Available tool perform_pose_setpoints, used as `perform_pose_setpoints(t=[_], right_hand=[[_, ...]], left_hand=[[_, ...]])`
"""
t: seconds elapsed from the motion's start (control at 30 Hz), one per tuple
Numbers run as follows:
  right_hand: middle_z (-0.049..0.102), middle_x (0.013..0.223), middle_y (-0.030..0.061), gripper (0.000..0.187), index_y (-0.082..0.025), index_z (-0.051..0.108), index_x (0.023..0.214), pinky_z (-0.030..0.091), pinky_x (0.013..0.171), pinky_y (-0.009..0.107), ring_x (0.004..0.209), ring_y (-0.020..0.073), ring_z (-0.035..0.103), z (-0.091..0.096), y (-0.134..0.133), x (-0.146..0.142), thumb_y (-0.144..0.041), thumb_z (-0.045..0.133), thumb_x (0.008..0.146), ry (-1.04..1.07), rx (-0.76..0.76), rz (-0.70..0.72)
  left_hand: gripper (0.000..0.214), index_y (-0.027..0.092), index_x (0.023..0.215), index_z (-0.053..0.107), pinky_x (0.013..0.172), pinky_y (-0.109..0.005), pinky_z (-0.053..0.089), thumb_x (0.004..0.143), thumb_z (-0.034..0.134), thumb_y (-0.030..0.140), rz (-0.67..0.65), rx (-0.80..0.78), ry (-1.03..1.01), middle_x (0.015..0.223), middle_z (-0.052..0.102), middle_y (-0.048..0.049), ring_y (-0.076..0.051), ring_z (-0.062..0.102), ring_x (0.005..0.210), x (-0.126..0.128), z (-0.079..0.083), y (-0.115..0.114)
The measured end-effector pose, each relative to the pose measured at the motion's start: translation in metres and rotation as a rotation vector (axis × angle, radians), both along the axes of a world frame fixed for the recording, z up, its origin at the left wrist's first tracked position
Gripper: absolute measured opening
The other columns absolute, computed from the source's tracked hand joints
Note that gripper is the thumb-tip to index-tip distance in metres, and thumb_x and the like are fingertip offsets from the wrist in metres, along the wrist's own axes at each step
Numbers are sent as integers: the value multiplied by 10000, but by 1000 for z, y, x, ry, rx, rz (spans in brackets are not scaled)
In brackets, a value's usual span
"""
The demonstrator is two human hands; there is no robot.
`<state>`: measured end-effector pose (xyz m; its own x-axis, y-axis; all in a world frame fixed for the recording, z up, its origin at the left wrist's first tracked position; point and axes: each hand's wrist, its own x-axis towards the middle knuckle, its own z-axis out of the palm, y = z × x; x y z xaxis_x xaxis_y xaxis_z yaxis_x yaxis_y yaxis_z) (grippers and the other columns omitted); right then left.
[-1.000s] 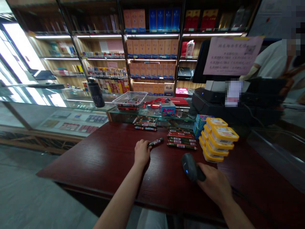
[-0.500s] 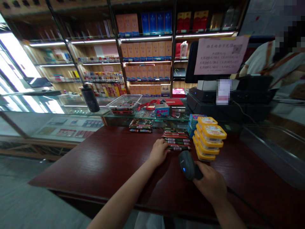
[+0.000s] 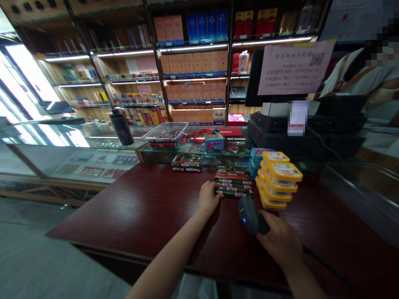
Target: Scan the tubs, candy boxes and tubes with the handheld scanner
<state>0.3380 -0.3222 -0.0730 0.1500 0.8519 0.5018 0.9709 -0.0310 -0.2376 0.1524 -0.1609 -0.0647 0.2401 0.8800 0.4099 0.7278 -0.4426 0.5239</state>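
My right hand [image 3: 280, 241] is wrapped around the handle of a dark handheld barcode scanner [image 3: 247, 215] with a blue light glowing on it. The scanner head is just in front of a pile of thin dark-green and red packets [image 3: 233, 182] bearing white barcode labels. At the pile's left end, my left hand [image 3: 208, 198] has its fingers bent around the end of the nearest packet [image 3: 235, 193]. Its fingertips are partly hidden. Right of the pile stand stacked clear tubs with yellow lids [image 3: 282, 182], and blue packs [image 3: 255, 162] are behind them.
More packets [image 3: 187, 162] lie farther left on the dark red table [image 3: 140, 207]. Behind are a clear bin [image 3: 165, 135], a small pink-and-blue box [image 3: 214, 143] and a monitor with a paper sign [image 3: 293, 68]. A person [image 3: 352, 70] is at the right. A clear tray [image 3: 361, 199] lies below.
The view has shifted slightly, moving everything a little to the right in the picture. Both hands keep nearly the same places beside the packets, and the scanner remains in my right hand.
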Motion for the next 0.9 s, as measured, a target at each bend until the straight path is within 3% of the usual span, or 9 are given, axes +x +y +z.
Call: perform_pose_setpoints(t=[0.13,0.27,0.43,0.6,0.77,0.9], right_hand=[[717,921,56,282,-204,620,1017,470,688,309,805,219,666,-3,-1,1,-278,498,774,-19,8,13],[717,938,51,303,-205,602,1044,476,675,315,797,222,672,-4,-2,2,-318,477,792,-25,-3,-4],[717,959,49,293,-218,606,1042,477,654,318,797,223,677,-6,-2,1,-310,462,804,-23,-25,-21],[723,972,40,293,-247,622,1041,496,639,295,773,215,686,-16,2,8,-354,500,796,-13,-65,-7],[718,1017,6,321,-290,612,1085,509,648,292,824,207,688,-23,4,13,-370,501,794,43,-110,-24],[713,1038,-8,336,-307,604,1100,504,654,305,847,207,686,-22,5,14,-404,501,795,84,-175,-37]], left_hand=[[288,198,900,652,796,-287,431,641,773,239,-42,-8,-25,891,582,-19,-173,551,893,-8,0,2],[283,196,927,668,813,-289,434,693,738,340,-57,44,-8,906,599,-32,-178,559,910,-38,5,19],[168,161,921,675,868,-298,424,796,607,248,189,76,93,957,627,-74,-189,562,939,-86,16,63],[234,200,1024,647,921,-322,399,823,526,195,355,105,255,1066,622,-79,-215,530,1029,-116,28,101],[351,257,1154,591,982,-317,352,825,507,167,316,107,338,1231,581,-49,-218,467,1152,-131,32,127],[381,272,1181,588,952,-315,361,822,509,171,294,85,402,1214,569,-60,-228,459,1136,-135,29,142]])
